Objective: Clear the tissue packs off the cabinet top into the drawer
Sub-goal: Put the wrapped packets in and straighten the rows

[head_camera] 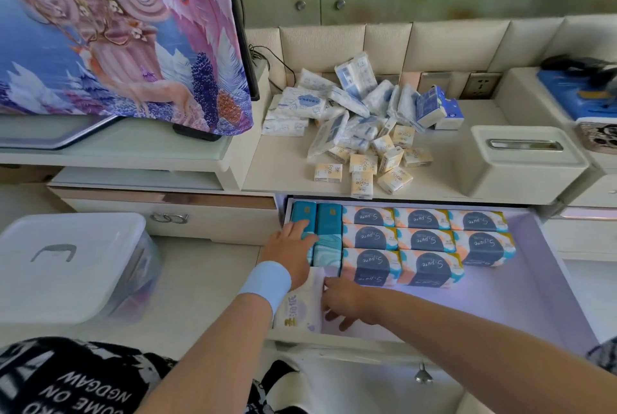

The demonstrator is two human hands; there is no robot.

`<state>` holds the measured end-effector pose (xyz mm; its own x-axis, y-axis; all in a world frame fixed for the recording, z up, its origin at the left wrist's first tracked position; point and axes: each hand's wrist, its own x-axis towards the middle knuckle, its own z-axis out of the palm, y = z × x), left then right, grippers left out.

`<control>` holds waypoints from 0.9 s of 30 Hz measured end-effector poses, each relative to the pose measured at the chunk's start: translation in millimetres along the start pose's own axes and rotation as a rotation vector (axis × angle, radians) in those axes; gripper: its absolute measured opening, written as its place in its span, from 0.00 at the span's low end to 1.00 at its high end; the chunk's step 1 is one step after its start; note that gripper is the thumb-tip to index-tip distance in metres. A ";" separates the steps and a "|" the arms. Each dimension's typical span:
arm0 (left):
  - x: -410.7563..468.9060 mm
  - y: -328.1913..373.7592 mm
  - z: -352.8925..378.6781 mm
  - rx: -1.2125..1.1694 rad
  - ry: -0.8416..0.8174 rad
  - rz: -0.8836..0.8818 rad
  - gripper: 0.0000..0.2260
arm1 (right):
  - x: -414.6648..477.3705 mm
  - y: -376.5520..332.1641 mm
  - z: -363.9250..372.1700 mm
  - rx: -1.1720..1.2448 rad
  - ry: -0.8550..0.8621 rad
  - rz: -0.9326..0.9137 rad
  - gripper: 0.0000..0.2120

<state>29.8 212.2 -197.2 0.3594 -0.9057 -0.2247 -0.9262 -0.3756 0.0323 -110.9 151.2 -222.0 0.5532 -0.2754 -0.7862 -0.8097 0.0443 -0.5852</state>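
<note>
A heap of small tissue packs (359, 124), white-blue and cream, lies on the cabinet top (277, 176). Below it the drawer (547, 280) stands open, holding rows of orange-and-navy packs (424, 240) and teal packs (329, 233) at its left. My left hand (293, 246), with a light blue wristband, rests flat on the teal packs. My right hand (347, 301) grips the edge of a white wipes pack (300, 308) standing in the drawer's near left corner.
A white tissue box (521, 163) sits on the cabinet top to the right of the heap. A covered TV (117, 33) stands at the left. A lidded plastic bin (66, 266) is on the floor, left of the drawer. The drawer's right part shows bare bottom.
</note>
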 end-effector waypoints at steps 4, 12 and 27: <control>1.1 14.5 -10.0 -0.093 -0.014 0.054 0.24 | -11.5 -0.3 -23.6 -0.633 0.315 -0.145 0.14; 22.7 80.0 -11.0 -0.029 -0.062 0.204 0.30 | -41.9 53.6 -111.8 -1.217 0.706 -0.090 0.40; 65.8 99.1 13.9 0.223 -0.113 0.057 0.49 | -22.6 106.4 -158.4 -1.247 0.810 -0.022 0.42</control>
<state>-39.9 118.2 -222.3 0.3027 -0.8916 -0.3369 -0.9513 -0.2607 -0.1646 -240.6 10.1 -235.1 0.6495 -0.7300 -0.2127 -0.6764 -0.6825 0.2767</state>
